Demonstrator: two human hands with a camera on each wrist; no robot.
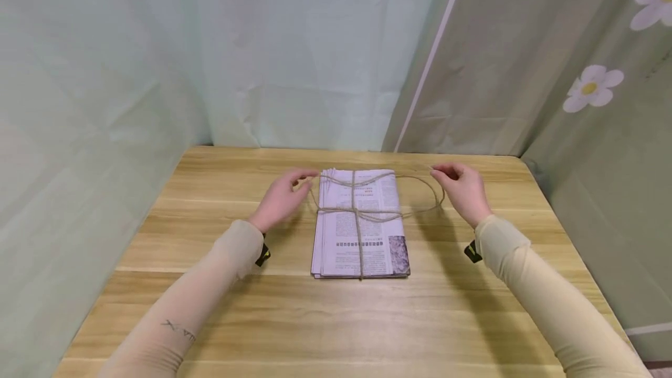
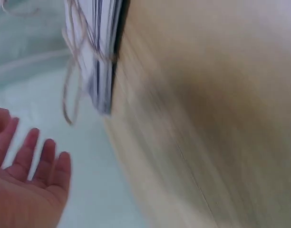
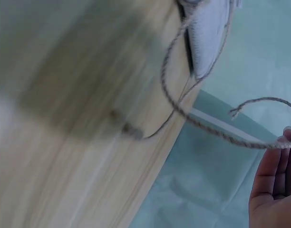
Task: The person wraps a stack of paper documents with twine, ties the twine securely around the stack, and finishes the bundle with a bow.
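Observation:
A stack of folded newspapers (image 1: 343,238) lies on the table, with brown twine (image 1: 359,244) running lengthwise and crosswise over it. At the stack's upper left is my left hand (image 1: 283,197), its fingers loosely extended beside a small loop of twine (image 2: 67,99). In the left wrist view a gap shows between that loop and the visible fingers. To the right of the stack, my right hand (image 1: 464,188) pinches a length of twine (image 3: 221,135) between thumb and fingers. A short frayed end of it curls out from the fingertips.
The wooden table (image 1: 325,325) extends around the stack. Pale green curtain-like sheets (image 1: 315,57) stand behind and at both sides; the right one carries white flowers. A wide loop of twine (image 1: 438,200) spreads right of the stack.

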